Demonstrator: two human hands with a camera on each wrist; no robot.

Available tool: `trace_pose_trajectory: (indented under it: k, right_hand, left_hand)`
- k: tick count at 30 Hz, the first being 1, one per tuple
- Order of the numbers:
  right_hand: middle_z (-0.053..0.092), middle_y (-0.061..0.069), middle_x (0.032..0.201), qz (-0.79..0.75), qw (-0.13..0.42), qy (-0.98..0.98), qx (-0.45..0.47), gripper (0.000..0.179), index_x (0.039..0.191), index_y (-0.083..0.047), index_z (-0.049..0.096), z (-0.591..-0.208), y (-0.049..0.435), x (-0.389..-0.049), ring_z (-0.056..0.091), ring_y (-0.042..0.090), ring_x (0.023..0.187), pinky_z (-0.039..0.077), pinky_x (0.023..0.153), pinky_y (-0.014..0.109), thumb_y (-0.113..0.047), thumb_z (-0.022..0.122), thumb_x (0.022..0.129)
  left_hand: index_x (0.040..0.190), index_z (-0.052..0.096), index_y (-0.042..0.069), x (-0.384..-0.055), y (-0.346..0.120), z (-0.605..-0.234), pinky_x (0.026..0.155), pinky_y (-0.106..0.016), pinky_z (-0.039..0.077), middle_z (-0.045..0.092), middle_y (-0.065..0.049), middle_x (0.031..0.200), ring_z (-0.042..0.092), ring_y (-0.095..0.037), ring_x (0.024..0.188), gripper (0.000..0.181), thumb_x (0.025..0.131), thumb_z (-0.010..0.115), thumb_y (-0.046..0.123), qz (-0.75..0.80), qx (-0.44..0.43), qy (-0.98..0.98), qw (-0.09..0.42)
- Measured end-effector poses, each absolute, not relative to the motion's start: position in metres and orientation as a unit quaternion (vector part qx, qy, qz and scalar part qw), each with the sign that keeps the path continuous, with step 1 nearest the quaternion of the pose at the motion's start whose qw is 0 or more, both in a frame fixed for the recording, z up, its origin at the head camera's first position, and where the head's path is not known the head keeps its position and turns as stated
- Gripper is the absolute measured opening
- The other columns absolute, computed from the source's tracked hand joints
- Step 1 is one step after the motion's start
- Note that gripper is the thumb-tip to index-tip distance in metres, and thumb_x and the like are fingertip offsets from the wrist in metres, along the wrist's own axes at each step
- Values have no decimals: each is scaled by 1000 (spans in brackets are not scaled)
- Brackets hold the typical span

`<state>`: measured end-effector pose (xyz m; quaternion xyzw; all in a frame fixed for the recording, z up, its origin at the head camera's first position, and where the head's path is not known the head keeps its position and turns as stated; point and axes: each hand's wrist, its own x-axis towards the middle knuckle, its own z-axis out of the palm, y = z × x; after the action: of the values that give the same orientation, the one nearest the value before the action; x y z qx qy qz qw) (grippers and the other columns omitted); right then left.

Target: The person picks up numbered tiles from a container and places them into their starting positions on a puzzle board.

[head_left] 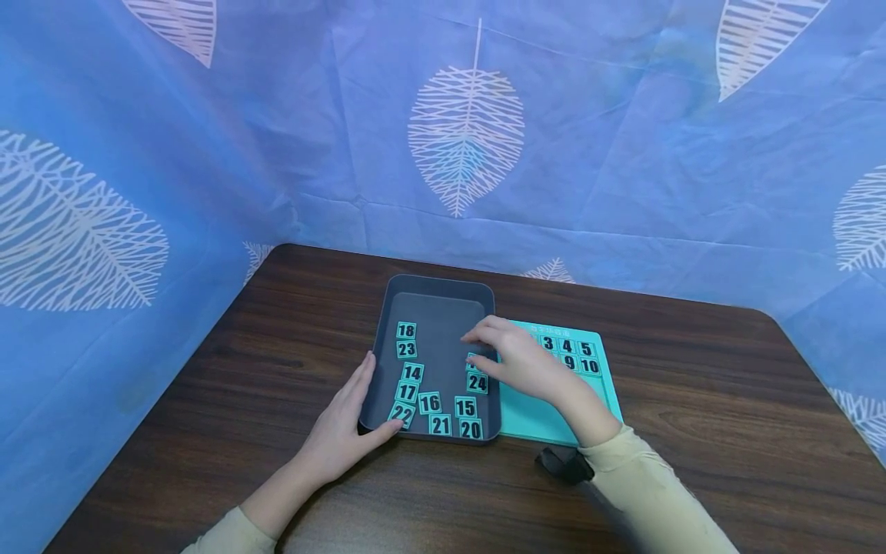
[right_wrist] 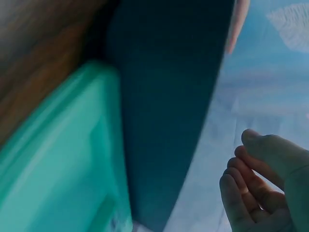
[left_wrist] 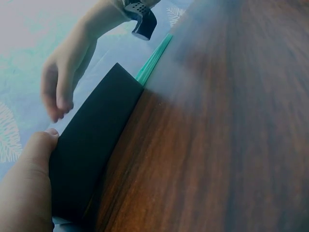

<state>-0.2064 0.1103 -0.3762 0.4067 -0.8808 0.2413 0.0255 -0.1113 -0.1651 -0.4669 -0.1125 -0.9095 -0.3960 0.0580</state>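
A dark grey tray (head_left: 443, 286) holds several teal-edged number tiles, among them tile 18 (head_left: 406, 330), tile 16 (head_left: 430, 402) and tile 20 (head_left: 471, 428). My left hand (head_left: 339, 431) rests against the tray's near left corner, fingers straight along the left side, thumb across the front rim. Over the tray's right side hovers my right hand (head_left: 515, 355), fingers bent and apart from the thumb, nothing visible between them. Below its thumb lie tile 24 (head_left: 477, 382) and another tile (head_left: 472, 362), partly covered. The teal number board (head_left: 533, 412) is partly hidden by the right forearm.
The board stands right beside the tray, with tiles 3, 4, 5, 9 and 10 showing in its upper rows. Both sit on a dark wooden table (head_left: 692, 385). A blue leaf-patterned cloth (head_left: 588, 154) hangs behind. A black strap (head_left: 564, 464) is at the right wrist.
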Motion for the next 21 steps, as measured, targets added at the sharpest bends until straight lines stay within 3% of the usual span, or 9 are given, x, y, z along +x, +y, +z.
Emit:
trace_pose_trajectory:
  k: [10,21]
  right_hand:
    - [59,4,110,256,28,-859,443,26,114,-4,66,-398,65,-208,58,17,96,50,79,30,-11,68,90]
    - [59,1,113,239,4,-864,444,28,116,-8,66,-414,47,-209,55,14,106,48,88,30,-14,70,89]
  left_hand:
    - [155,9,19,-111,-164,-467,104,-59,28,12,-3,159,17,-27,142,95,86,63,56,-405,-109,-906,52]
    - [155,7,19,-113,-165,-466,104,-59,28,10,-4,159,17,-28,142,97,86,63,55,-398,-110,-909,51]
